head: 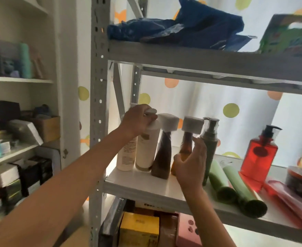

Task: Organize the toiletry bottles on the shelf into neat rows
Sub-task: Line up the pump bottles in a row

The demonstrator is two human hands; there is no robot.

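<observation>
White shelf (143,182), bottles mostly upright at its left end. Our left hand (137,120) clamps the cream bottle (147,148) by its top; right hand (191,163) curls around the amber bottle (186,148). We'd nudge both flush, then stand those 2 green tubes (235,188) up.

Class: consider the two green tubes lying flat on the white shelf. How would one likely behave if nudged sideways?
The two green tubes lying on their sides look round-bodied, so a nudged one may roll. They lie near the front edge of the white shelf, so one could probably drop off. They look like plastic, likely light.
</observation>
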